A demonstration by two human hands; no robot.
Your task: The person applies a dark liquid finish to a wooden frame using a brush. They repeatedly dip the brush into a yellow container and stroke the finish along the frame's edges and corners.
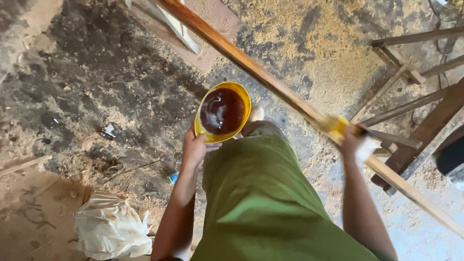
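White plastic bag lies crumpled on the sawdust-strewn floor, far left. Left hand grips the near rim of a yellow bowl holding dark brown liquid, held level at waist height, in front of the green garment. Right hand is closed on a yellow brush, pressed against the long wooden batten running diagonally. Wooden frame stands far right.

The right hand blurs against a yellow applicator, leaving its grip and the tool's shape unreadable on the long wooden strip, which runs off the frame at both ends. A dark shape is cut off at the right edge.
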